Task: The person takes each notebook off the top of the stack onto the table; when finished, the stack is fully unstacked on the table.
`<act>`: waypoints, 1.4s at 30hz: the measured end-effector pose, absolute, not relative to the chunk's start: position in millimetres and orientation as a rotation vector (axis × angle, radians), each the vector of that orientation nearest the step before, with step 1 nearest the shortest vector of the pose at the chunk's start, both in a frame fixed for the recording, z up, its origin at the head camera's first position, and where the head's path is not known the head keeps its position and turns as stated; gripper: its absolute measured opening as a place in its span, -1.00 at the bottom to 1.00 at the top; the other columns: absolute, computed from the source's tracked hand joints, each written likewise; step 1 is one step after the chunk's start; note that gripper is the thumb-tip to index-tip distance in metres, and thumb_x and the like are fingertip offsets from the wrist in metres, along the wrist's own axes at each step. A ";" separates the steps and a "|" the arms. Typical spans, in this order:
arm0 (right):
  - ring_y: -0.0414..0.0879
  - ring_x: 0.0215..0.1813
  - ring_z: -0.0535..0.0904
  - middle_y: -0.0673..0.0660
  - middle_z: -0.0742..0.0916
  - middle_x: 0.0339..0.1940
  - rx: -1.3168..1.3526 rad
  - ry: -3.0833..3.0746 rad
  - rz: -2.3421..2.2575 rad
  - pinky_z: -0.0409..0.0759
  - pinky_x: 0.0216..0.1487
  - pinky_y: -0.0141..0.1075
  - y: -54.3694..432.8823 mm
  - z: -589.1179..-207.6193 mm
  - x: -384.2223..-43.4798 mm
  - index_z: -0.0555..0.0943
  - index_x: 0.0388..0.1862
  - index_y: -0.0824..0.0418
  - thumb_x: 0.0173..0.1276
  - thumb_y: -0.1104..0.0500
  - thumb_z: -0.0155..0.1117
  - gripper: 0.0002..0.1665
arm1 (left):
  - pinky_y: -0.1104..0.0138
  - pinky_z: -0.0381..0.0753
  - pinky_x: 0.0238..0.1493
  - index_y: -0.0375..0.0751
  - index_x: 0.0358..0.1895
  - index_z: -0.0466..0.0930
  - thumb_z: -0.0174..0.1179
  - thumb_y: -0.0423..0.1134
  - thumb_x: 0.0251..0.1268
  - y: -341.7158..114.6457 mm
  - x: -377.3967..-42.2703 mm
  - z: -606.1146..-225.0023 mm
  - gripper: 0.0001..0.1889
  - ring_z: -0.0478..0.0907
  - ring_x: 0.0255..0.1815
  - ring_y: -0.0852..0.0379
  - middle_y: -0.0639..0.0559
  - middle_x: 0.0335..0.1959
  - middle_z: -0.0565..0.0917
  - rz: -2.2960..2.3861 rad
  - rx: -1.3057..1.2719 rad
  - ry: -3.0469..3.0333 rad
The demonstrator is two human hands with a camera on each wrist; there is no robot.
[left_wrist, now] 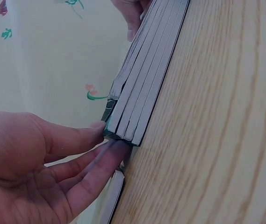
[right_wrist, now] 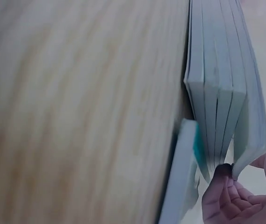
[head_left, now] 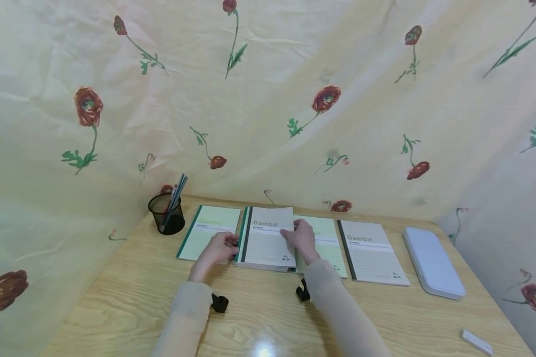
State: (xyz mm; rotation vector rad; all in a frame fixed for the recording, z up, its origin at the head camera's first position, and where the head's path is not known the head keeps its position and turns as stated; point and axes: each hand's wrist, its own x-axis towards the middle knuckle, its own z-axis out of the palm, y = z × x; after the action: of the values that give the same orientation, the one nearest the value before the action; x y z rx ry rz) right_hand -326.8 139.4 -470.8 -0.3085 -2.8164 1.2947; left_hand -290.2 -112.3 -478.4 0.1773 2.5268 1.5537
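Observation:
A stack of several notebooks [head_left: 268,238] lies mid-table, the top one grey with a black spine, over green spines. At its left side, my left hand [head_left: 217,254] grips the spine edge; in the left wrist view the thumb [left_wrist: 76,140] presses the spines and the fingers reach under their lower edge. My right hand [head_left: 302,239] pinches the right edge of the top notebook [right_wrist: 249,121], thumb on its cover. Its right edge stands slightly apart from the notebooks beneath in the right wrist view.
Green notebooks lie left [head_left: 212,223] and right [head_left: 323,238] of the stack, with a grey notebook [head_left: 372,253] farther right. A black mesh pen cup [head_left: 174,223] stands at the back left. On the right are a pale case [head_left: 433,263] and a small white block [head_left: 476,342].

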 end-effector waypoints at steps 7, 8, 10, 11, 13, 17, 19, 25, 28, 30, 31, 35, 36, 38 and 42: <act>0.24 0.09 0.59 0.42 0.63 0.10 -0.262 -2.778 1.344 0.56 0.12 0.00 144.8 -470.8 -329.4 0.39 0.26 0.46 0.31 0.13 0.42 -0.32 | 0.21 0.68 -0.17 -0.46 0.18 0.53 0.20 -0.54 0.32 -112.1 -290.2 -477.2 -0.64 0.58 -0.12 -0.02 -0.17 -0.10 0.62 1.547 0.158 2.518; 0.23 0.09 0.59 0.42 0.63 0.10 -0.258 -2.778 1.341 0.56 0.11 0.00 146.7 -471.1 -329.9 0.39 0.26 0.46 0.32 0.13 0.42 -0.32 | 0.21 0.68 -0.17 -0.47 0.17 0.53 0.19 -0.54 0.32 -112.0 -290.2 -477.1 -0.64 0.58 -0.12 -0.02 -0.18 -0.09 0.62 1.546 0.161 2.518; 0.23 0.10 0.58 0.42 0.63 0.11 -0.241 -2.781 1.331 0.56 0.12 0.00 151.3 -471.8 -330.8 0.39 0.25 0.46 0.32 0.12 0.42 -0.32 | 0.20 0.68 -0.17 -0.48 0.18 0.52 0.19 -0.54 0.32 -111.9 -290.1 -477.1 -0.64 0.58 -0.11 -0.03 -0.19 -0.09 0.62 1.548 0.163 2.513; 0.24 0.11 0.57 0.43 0.62 0.13 -0.230 -2.783 1.328 0.56 0.12 0.01 153.6 -471.4 -330.8 0.38 0.25 0.46 0.33 0.13 0.41 -0.33 | 0.21 0.68 -0.17 -0.49 0.17 0.52 0.19 -0.54 0.32 -111.9 -290.1 -477.3 -0.64 0.58 -0.11 -0.03 -0.19 -0.09 0.62 1.551 0.163 2.510; 0.27 0.15 0.55 0.46 0.59 0.17 -0.211 -2.781 1.335 0.54 0.15 0.04 158.7 -470.3 -330.2 0.37 0.25 0.47 0.33 0.14 0.40 -0.33 | 0.20 0.68 -0.17 -0.50 0.17 0.52 0.19 -0.55 0.32 -111.4 -290.0 -477.3 -0.64 0.59 -0.12 -0.03 -0.20 -0.10 0.62 1.553 0.168 2.507; 0.31 0.26 0.48 0.50 0.53 0.25 -0.199 -2.772 1.389 0.47 0.24 0.09 168.4 -466.7 -327.0 0.34 0.25 0.44 0.34 0.16 0.38 -0.35 | 0.21 0.68 -0.17 -0.50 0.16 0.52 0.19 -0.56 0.31 -109.6 -289.0 -475.9 -0.64 0.59 -0.12 -0.03 -0.19 -0.10 0.62 1.565 0.159 2.501; 0.33 0.30 0.45 0.50 0.50 0.29 -0.207 -2.761 1.435 0.43 0.29 0.10 173.0 -465.7 -325.3 0.33 0.26 0.42 0.33 0.16 0.38 -0.35 | 0.20 0.68 -0.17 -0.50 0.16 0.52 0.19 -0.56 0.31 -109.4 -288.2 -475.3 -0.64 0.59 -0.11 -0.03 -0.19 -0.10 0.62 1.564 0.163 2.504; 0.34 0.36 0.38 0.49 0.43 0.37 -0.234 -2.714 1.575 0.44 0.28 0.10 189.0 -463.0 -322.4 0.31 0.30 0.38 0.35 0.17 0.36 -0.34 | 0.19 0.68 -0.15 -0.52 0.16 0.52 0.20 -0.57 0.30 -110.6 -287.6 -476.4 -0.64 0.59 -0.09 -0.05 -0.21 -0.09 0.62 1.561 0.174 2.518; 0.34 0.36 0.37 0.50 0.39 0.39 -0.263 -2.696 1.649 0.48 0.24 0.08 198.5 -458.6 -318.3 0.27 0.34 0.39 0.38 0.17 0.34 -0.32 | 0.18 0.68 -0.14 -0.52 0.16 0.52 0.20 -0.57 0.30 -111.2 -287.8 -476.9 -0.64 0.59 -0.08 -0.06 -0.21 -0.08 0.62 1.563 0.178 2.519; 0.33 0.36 0.37 0.50 0.38 0.40 -0.286 -2.691 1.679 0.47 0.24 0.06 204.7 -454.7 -314.5 0.25 0.36 0.39 0.39 0.17 0.33 -0.30 | 0.18 0.68 -0.14 -0.52 0.16 0.52 0.20 -0.57 0.30 -111.1 -288.0 -477.0 -0.64 0.59 -0.08 -0.06 -0.22 -0.07 0.62 1.563 0.178 2.517; 0.32 0.35 0.39 0.50 0.38 0.40 -0.300 -2.687 1.690 0.47 0.23 0.05 207.5 -452.4 -312.5 0.24 0.37 0.39 0.40 0.17 0.32 -0.30 | 0.18 0.68 -0.14 -0.52 0.16 0.52 0.20 -0.57 0.30 -111.1 -288.0 -477.0 -0.64 0.59 -0.08 -0.06 -0.21 -0.07 0.62 1.563 0.177 2.515; 0.28 0.28 0.46 0.49 0.42 0.38 -0.321 -2.679 1.692 0.52 0.13 -0.05 218.5 -448.4 -306.9 0.27 0.34 0.38 0.39 0.18 0.33 -0.32 | 0.19 0.68 -0.15 -0.50 0.15 0.53 0.20 -0.56 0.30 -110.9 -288.8 -477.9 -0.65 0.59 -0.09 -0.04 -0.20 -0.08 0.62 1.557 0.177 2.514; 0.26 0.23 0.49 0.49 0.44 0.36 -0.320 -2.683 1.683 0.54 0.08 -0.08 221.7 -448.4 -306.0 0.28 0.33 0.37 0.39 0.17 0.34 -0.33 | 0.19 0.68 -0.15 -0.50 0.15 0.53 0.20 -0.56 0.30 -111.2 -289.1 -478.3 -0.65 0.59 -0.10 -0.04 -0.20 -0.08 0.62 1.557 0.177 2.515; 0.24 0.16 0.52 0.50 0.47 0.32 -0.298 -2.685 1.679 0.54 0.01 -0.13 228.3 -448.5 -303.5 0.28 0.32 0.39 0.38 0.17 0.34 -0.33 | 0.19 0.68 -0.15 -0.49 0.14 0.53 0.21 -0.55 0.30 -111.4 -289.7 -479.3 -0.65 0.59 -0.10 -0.04 -0.19 -0.09 0.62 1.554 0.175 2.517; 0.16 0.05 0.53 0.51 0.48 0.27 -0.263 -2.691 1.658 0.53 -0.08 -0.21 241.9 -446.0 -296.5 0.27 0.34 0.41 0.38 0.15 0.35 -0.30 | 0.19 0.68 -0.15 -0.49 0.14 0.54 0.21 -0.55 0.30 -112.8 -290.6 -480.5 -0.66 0.59 -0.11 -0.04 -0.19 -0.09 0.62 1.553 0.177 2.528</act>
State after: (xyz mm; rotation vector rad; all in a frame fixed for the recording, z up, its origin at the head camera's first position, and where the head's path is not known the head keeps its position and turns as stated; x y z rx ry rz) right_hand -296.5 241.9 -446.0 -0.2635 -2.6912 1.6582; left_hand -290.6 -112.8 -480.5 0.1774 2.5276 1.5527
